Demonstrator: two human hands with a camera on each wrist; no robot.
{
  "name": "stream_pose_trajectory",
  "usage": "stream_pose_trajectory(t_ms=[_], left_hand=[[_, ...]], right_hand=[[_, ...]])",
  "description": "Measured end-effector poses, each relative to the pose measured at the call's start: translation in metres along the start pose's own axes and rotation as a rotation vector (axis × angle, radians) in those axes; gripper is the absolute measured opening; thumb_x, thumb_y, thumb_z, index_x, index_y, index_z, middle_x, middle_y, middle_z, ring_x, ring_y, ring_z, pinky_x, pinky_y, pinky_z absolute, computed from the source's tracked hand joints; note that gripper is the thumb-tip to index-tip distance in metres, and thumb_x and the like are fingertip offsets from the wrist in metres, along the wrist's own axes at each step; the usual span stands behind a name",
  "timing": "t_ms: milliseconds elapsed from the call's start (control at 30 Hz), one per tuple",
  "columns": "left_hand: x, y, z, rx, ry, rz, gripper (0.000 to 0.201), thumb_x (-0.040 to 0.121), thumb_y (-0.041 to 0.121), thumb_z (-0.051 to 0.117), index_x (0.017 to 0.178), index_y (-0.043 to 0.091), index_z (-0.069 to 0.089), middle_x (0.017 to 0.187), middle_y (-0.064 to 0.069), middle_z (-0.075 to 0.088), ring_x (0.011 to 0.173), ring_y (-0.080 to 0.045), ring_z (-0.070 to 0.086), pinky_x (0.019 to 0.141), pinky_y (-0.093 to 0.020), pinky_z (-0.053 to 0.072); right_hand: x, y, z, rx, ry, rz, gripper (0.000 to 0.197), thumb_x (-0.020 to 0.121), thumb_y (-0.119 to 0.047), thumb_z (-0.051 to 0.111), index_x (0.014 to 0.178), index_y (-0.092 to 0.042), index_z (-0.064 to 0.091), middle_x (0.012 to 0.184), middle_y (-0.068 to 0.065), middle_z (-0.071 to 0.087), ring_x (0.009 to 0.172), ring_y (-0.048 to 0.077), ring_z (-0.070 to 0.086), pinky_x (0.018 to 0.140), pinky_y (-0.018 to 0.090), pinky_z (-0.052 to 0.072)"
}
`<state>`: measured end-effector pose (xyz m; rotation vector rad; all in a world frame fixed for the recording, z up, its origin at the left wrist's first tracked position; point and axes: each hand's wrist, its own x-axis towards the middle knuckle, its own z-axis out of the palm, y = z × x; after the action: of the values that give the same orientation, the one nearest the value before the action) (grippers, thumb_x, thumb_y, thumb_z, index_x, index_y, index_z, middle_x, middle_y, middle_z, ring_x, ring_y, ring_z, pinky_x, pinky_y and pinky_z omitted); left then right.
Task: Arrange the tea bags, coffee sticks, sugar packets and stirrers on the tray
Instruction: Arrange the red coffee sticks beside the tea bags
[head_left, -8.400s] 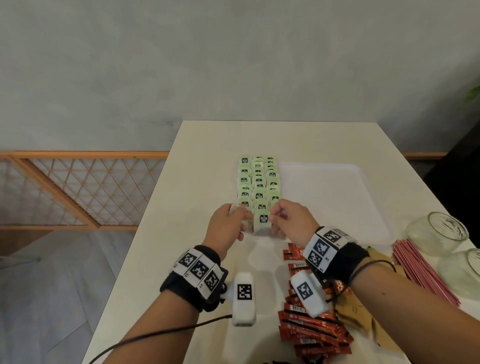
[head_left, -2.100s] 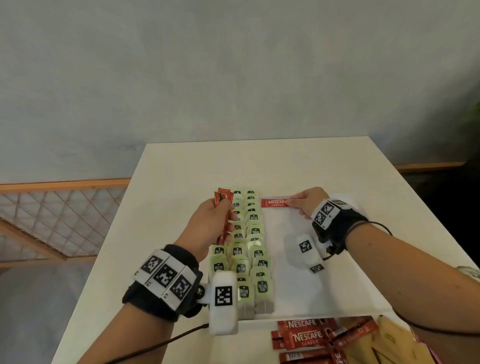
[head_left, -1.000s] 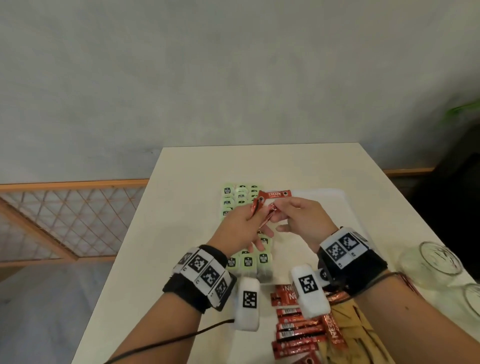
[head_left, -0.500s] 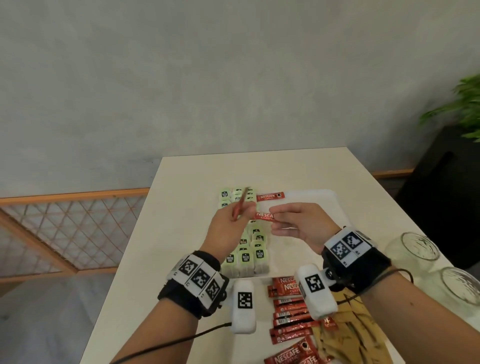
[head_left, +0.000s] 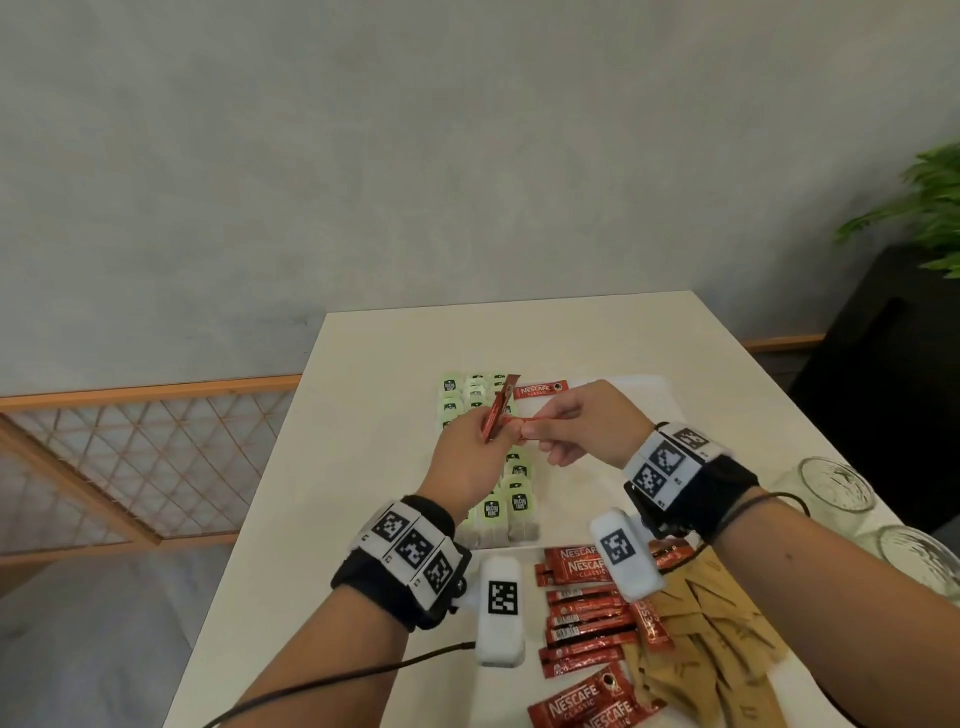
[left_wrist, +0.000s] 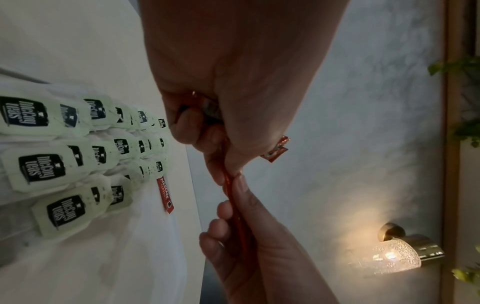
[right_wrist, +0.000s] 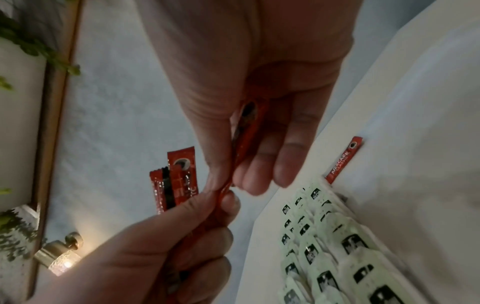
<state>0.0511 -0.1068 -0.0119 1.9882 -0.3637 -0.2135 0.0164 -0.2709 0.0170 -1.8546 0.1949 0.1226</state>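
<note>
Your right hand (head_left: 587, 423) now pinches a coffee stick (head_left: 524, 423) out of the bundle (head_left: 497, 410) gripped in your left hand (head_left: 467, 457), above the tea bags (head_left: 506, 506). One stick (head_left: 540, 388) already lies on the tray (head_left: 649, 387), placed since two seconds ago; this one likely goes beside it.

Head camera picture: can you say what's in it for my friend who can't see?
Two hands meet above a white tray: the left hand grips a few red coffee sticks while the right hand pinches one of them. Green tea bags sit in rows on the tray beside one laid coffee stick.
</note>
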Motion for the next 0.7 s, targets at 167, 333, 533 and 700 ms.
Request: stream_pose_trajectory(t_ms=[167, 333, 533, 700], left_hand=[[0.01, -0.001, -0.004, -0.081, -0.012, -0.101, 0.02, 0.101, 0.027, 0.051, 0.093, 0.015, 0.065, 0.066, 0.005, 0.055, 0.049, -0.011, 0.042, 0.05, -0.023, 0.038], [0.029, -0.004, -0.007, -0.115, 0.02, -0.126, 0.017, 0.099, 0.026, 0.053, 0.101, 0.012, 0.063, 0.064, 0.007, 0.047, 0.047, -0.007, 0.037, 0.049, -0.023, 0.034], [0.052, -0.006, -0.012, -0.272, 0.046, -0.307, 0.028, 0.099, 0.032, 0.049, 0.114, 0.018, 0.031, 0.09, 0.0, 0.051, 0.06, -0.01, 0.04, 0.053, -0.024, 0.035], [0.065, -0.019, -0.016, -0.335, 0.078, -0.347, 0.018, 0.1, 0.021, 0.043, 0.115, 0.013, 0.038, 0.094, -0.003, 0.062, 0.054, -0.01, 0.038, 0.047, -0.022, 0.034]], right_hand=[[0.013, 0.005, -0.011, 0.121, 0.113, 0.053, 0.022, 0.071, -0.013, 0.084, 0.083, -0.003, 0.069, 0.061, 0.008, 0.064, 0.044, 0.014, 0.058, 0.052, 0.028, 0.058], [0.028, 0.018, -0.02, 0.304, 0.076, 0.079, 0.012, 0.09, -0.003, 0.063, 0.099, 0.004, 0.066, 0.078, 0.018, 0.07, 0.055, 0.016, 0.068, 0.059, 0.028, 0.06], [0.07, 0.05, -0.046, 0.148, 0.208, 0.136, 0.017, 0.094, -0.004, 0.058, 0.107, 0.003, 0.065, 0.079, 0.01, 0.065, 0.062, 0.018, 0.062, 0.055, 0.026, 0.059], [0.11, 0.094, -0.061, -0.084, 0.316, 0.327, 0.015, 0.091, -0.013, 0.065, 0.101, -0.004, 0.069, 0.073, 0.006, 0.062, 0.06, 0.017, 0.058, 0.047, 0.024, 0.056]])
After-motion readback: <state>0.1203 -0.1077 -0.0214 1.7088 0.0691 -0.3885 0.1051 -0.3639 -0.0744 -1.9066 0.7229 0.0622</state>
